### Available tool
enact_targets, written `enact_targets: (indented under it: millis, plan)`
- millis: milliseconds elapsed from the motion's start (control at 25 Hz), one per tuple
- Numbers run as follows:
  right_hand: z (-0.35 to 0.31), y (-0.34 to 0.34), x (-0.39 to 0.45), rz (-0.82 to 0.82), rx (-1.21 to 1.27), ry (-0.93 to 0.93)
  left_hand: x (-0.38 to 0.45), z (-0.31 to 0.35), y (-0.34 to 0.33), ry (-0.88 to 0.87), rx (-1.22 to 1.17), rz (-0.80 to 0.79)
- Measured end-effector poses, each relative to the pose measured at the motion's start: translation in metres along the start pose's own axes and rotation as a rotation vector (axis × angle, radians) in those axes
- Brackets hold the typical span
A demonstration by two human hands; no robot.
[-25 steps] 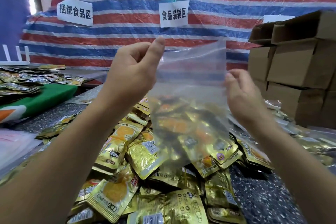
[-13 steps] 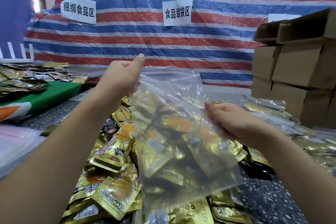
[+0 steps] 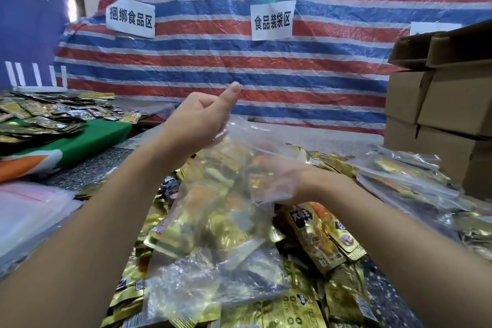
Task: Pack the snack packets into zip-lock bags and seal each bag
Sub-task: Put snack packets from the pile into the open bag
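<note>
A clear zip-lock bag (image 3: pixel 213 234) hangs slanted over a heap of gold snack packets (image 3: pixel 316 237) on the dark speckled table (image 3: pixel 386 298). My left hand (image 3: pixel 199 120) pinches the bag's upper edge with curled fingers, thumb pointing up. My right hand (image 3: pixel 285 181) is pushed into the bag's mouth from the right. It shows blurred through the plastic with its fingers stretched out, and I see no packet in it. The bag itself looks empty; the gold seen through it is the heap behind.
Several filled zip-lock bags (image 3: pixel 410 176) lie at the right in front of stacked cardboard boxes (image 3: pixel 447 104). A stack of flat empty bags (image 3: pixel 26 210) lies at the left edge. More packets rest on a green cloth (image 3: pixel 87 138). A striped tarp (image 3: pixel 266 69) closes the back.
The bag has come down from chest height to just above the heap. My right hand went from holding the bag's right edge to reaching inside its mouth. My left hand keeps its pinch.
</note>
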State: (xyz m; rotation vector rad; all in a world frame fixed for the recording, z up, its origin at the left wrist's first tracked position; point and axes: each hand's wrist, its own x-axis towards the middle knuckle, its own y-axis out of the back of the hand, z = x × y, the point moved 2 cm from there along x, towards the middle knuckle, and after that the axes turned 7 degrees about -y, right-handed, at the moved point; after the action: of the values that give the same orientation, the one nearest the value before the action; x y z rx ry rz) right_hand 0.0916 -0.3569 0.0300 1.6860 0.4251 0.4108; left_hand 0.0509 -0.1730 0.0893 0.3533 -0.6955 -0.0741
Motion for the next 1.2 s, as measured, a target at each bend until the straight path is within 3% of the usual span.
enact_targets:
  millis: [80,200,400,600,760,880,960,1080,1200]
  plan:
    - [-0.005,-0.008,0.008,-0.037,-0.149,0.033,-0.001,0.002,0.001,-0.023,0.011,-0.008]
    - [-0.006,-0.013,0.018,-0.079,-0.342,-0.143,-0.002,0.006,0.002,-0.04,0.026,-0.042]
    - [-0.012,0.0,0.009,-0.025,-0.161,0.004,-0.003,0.011,0.008,-0.079,-0.046,-0.008]
    - [0.003,0.02,0.005,0.04,-0.104,-0.031,-0.002,0.01,0.013,-0.087,-0.109,-0.004]
    - [0.023,0.031,0.004,0.087,0.381,-0.274,-0.001,0.007,0.009,-0.082,-0.092,-0.008]
    - [0.036,0.023,-0.007,0.066,1.087,-0.401,0.0,0.007,0.006,-0.089,-0.098,-0.027]
    - [0.036,0.03,-0.019,0.174,1.446,-0.449,-0.002,0.009,0.0,-0.095,-0.086,-0.069]
    - [0.034,0.054,-0.038,0.479,1.623,-0.492,-0.004,0.013,-0.007,-0.134,-0.078,-0.109]
    - [0.032,0.077,-0.06,0.754,1.742,-0.308,-0.008,0.019,-0.012,-0.179,-0.08,-0.134]
